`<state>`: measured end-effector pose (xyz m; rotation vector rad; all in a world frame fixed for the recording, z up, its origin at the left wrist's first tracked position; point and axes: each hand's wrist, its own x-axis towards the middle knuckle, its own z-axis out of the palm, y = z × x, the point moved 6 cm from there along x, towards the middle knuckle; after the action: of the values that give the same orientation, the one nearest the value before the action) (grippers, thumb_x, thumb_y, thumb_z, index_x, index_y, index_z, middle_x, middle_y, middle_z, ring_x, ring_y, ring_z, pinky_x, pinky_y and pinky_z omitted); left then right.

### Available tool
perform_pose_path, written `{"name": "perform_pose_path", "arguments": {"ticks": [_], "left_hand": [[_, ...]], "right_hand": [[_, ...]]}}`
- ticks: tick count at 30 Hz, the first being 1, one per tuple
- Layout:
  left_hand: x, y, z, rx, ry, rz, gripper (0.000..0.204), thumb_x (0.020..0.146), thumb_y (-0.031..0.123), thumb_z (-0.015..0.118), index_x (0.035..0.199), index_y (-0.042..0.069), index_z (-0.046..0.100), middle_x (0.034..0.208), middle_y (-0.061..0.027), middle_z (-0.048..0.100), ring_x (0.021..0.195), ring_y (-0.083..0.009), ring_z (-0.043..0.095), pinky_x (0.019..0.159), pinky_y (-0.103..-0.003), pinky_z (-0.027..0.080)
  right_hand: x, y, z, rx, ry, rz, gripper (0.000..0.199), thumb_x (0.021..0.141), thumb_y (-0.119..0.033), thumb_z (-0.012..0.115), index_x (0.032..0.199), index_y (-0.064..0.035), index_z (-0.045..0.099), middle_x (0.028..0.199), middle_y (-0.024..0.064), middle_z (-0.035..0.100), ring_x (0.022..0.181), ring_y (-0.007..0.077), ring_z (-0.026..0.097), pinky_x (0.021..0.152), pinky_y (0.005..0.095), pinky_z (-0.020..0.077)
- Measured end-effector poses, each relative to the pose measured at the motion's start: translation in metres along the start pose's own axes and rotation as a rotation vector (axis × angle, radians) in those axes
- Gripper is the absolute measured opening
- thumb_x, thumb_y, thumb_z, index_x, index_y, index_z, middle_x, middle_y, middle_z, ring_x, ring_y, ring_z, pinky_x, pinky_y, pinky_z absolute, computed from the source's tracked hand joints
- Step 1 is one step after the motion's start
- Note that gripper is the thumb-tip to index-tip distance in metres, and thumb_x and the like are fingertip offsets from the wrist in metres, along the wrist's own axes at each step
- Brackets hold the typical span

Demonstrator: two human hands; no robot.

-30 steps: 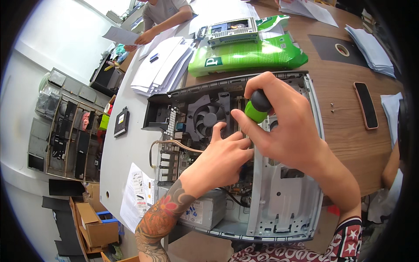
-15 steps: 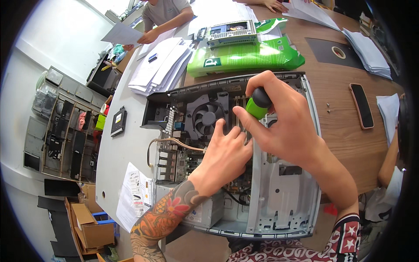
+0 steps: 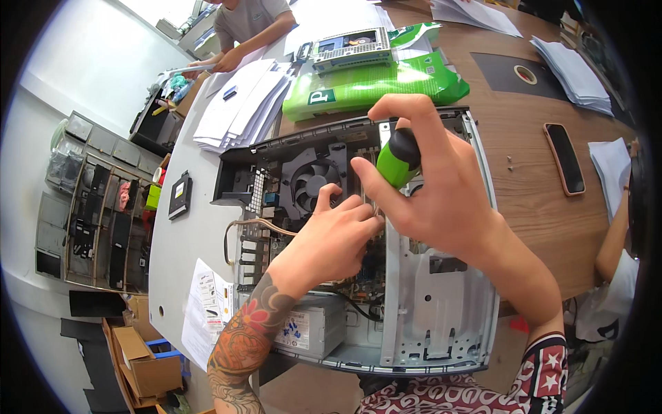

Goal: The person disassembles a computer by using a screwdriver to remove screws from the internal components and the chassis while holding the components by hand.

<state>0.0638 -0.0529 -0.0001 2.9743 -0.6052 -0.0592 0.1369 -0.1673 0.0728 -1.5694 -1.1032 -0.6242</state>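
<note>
- The right hand (image 3: 441, 200) is gripping a screwdriver (image 3: 398, 160) with a green and black handle, fingers curled tight around it, thumb pressing on the near side; the shaft is hidden behind the left hand.
- The left hand (image 3: 331, 238) is reaching into the open desktop computer case (image 3: 441, 324), fingers bent and bunched close together just under the screwdriver handle; whether they are pinching anything cannot be told.
- The case is lying on its side on the table, its open face turned up, with the round cooling fan (image 3: 310, 183) showing just beyond the left fingertips.
- The grey power supply (image 3: 314, 328) is sitting in the near corner of the case, beside the tattooed left forearm.
- A green package (image 3: 365, 86) is lying just beyond the case, and stacks of white paper (image 3: 238, 114) are resting to its left.
- A phone (image 3: 564, 157) is lying on the wooden tabletop, to the right of the case and apart from it.
- Another person's hand (image 3: 222, 63) is resting on papers at the far end.
</note>
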Motion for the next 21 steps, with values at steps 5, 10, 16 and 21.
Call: {"name": "perform_pose_path", "arguments": {"ticks": [5,10,16,21], "left_hand": [[-0.001,-0.002,-0.004,-0.004,0.003,0.018,0.022,0.069,0.004,0.068,0.091,0.009,0.068,0.087,-0.0028,0.059,0.1,-0.0214,0.057,0.103,-0.05,0.034],[0.0,-0.003,-0.017,0.083,0.125,0.042,0.02,0.068,0.01,0.073,0.087,0.006,0.068,0.094,-0.0057,0.058,0.104,-0.024,0.055,0.099,-0.044,0.037],[-0.006,-0.016,-0.033,0.065,0.241,-0.004,0.026,0.065,0.013,0.076,0.087,0.004,0.066,0.111,-0.0096,0.055,0.115,-0.029,0.049,0.102,-0.044,0.036],[-0.006,-0.016,-0.031,0.006,0.262,0.009,0.023,0.068,0.007,0.069,0.091,0.007,0.066,0.112,-0.01,0.055,0.116,-0.0315,0.048,0.103,-0.046,0.036]], "right_hand": [[0.002,-0.001,-0.005,0.037,0.046,0.016,0.043,0.08,-0.005,0.075,0.114,-0.0036,0.049,0.076,0.0079,0.058,0.059,0.0191,0.057,0.058,0.0301,0.0467],[0.001,-0.005,-0.004,-0.032,0.093,-0.068,0.04,0.081,-0.004,0.074,0.112,-0.0038,0.049,0.083,0.0077,0.058,0.059,0.0166,0.055,0.057,0.0291,0.046],[-0.003,0.001,0.006,0.058,-0.143,0.107,0.042,0.081,-0.015,0.08,0.108,-0.0048,0.05,0.077,0.0075,0.058,0.058,0.0167,0.057,0.055,0.0283,0.0453],[-0.012,0.004,0.023,0.193,-0.339,0.119,0.048,0.079,-0.027,0.083,0.106,-0.0055,0.05,0.072,0.0081,0.059,0.058,0.019,0.059,0.054,0.0297,0.0465]]}}
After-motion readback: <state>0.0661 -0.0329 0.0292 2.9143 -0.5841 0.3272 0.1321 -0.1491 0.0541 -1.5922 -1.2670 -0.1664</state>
